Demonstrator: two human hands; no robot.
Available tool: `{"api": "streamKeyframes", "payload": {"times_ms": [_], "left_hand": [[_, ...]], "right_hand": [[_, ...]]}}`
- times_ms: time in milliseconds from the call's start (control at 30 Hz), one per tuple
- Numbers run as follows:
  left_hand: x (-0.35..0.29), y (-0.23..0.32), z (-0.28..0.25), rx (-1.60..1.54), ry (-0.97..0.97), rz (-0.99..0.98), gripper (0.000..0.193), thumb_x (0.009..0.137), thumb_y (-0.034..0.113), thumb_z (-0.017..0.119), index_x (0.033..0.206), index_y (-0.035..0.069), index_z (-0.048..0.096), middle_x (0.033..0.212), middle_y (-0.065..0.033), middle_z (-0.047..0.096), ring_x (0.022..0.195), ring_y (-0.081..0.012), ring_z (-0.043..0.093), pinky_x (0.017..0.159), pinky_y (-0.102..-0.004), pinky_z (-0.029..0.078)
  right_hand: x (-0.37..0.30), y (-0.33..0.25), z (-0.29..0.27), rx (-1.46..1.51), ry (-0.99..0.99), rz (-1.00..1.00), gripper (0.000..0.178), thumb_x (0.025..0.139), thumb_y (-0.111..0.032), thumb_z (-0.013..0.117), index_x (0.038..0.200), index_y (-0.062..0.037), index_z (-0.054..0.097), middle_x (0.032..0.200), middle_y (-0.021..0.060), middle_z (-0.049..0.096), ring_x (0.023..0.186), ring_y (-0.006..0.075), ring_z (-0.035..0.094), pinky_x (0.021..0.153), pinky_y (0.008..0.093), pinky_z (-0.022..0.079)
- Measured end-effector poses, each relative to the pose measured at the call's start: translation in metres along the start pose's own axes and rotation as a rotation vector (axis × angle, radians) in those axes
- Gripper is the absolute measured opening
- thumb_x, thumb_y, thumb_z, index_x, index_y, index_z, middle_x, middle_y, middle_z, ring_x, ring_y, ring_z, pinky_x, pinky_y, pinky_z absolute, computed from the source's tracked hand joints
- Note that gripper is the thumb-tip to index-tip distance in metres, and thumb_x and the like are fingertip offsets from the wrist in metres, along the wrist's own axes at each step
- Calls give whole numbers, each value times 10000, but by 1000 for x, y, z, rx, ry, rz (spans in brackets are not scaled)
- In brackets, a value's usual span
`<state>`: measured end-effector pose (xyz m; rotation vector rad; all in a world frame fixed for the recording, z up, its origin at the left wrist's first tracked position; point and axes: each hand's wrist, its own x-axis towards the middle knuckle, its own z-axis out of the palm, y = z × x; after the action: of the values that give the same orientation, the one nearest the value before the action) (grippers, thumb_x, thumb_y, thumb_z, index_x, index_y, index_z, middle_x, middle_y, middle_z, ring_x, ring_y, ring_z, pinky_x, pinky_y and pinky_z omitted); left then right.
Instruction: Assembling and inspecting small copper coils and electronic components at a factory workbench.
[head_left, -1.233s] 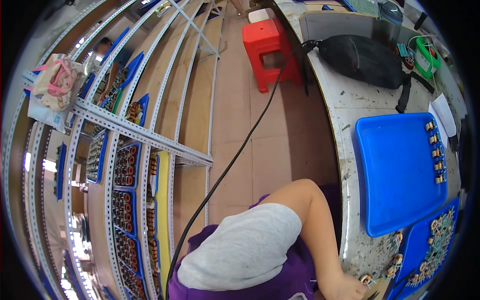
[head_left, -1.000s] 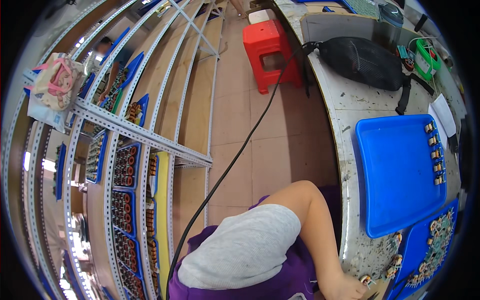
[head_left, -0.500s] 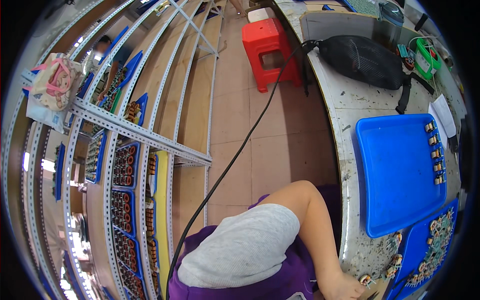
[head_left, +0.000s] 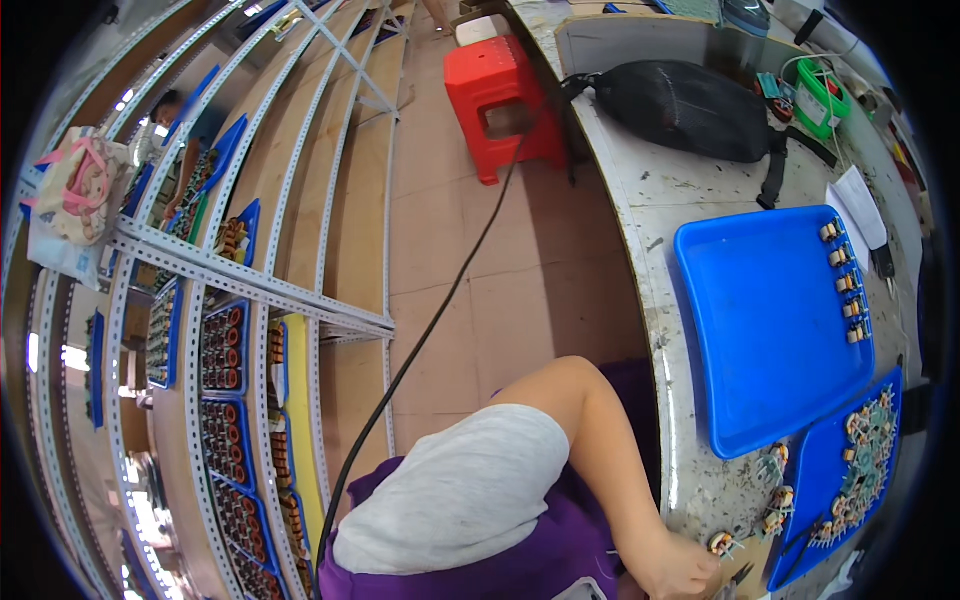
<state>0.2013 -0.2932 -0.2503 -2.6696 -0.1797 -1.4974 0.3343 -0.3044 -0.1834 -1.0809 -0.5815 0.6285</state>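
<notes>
Head view: can't tell if the left hand (head_left: 682, 568) grips anything; the little coil (head_left: 721, 544) beside it looks light: pinch its round middle.

Left arm (head_left: 590, 425) bent sharply at the elbow (head_left: 577, 372), forearm (head_left: 622, 495) slanting down, grip (head_left: 682, 570) with curled fingers (head_left: 704, 573).
</notes>
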Motion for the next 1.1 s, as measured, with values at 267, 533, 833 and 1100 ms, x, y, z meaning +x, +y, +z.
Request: {"api": "streamKeyframes", "payload": {"times_ms": [267, 533, 833, 1100], "left_hand": [[24, -28, 28, -68, -523, -25, 191, 717, 215, 500, 685, 47, 586, 939, -150, 515, 853, -281, 516, 850, -454, 378], [77, -144, 128, -47, -408, -560, 179, 674, 115, 555, 831, 37, 589, 753, -35, 494, 729, -180, 505, 734, -342, 333], [53, -160, 117, -52, -256, -795, 274, 655, 85, 637, 921, 48, 583, 790, -41, 488, 725, -189, 487, 698, -357, 296], [49, -171, 157, -91, -360, -902, 445, 595, 217, 732, 981, 82, 558, 906, -35, 482, 852, -199, 448, 753, -353, 265]], "right_hand": [[80, 53, -50, 34, -91, 99, 373, 903, -385, 365, 1173, -127, 380, 623, 0, 363, 567, 101, 390, 595, 311, 340], [245, 91, -30, 134, 69, -77, 248, 886, -289, 467, 1002, -70, 482, 703, 16, 499, 476, 72, 407, 417, 208, 352], [232, 105, -32, 208, 0, -27, 214, 922, -168, 422, 1107, -62, 437, 828, 108, 540, 464, 86, 402, 410, 223, 341], [216, 118, -60, 173, -51, -91, 282, 912, -103, 429, 1179, -48, 355, 878, 132, 530, 440, 111, 405, 402, 244, 331]]}}
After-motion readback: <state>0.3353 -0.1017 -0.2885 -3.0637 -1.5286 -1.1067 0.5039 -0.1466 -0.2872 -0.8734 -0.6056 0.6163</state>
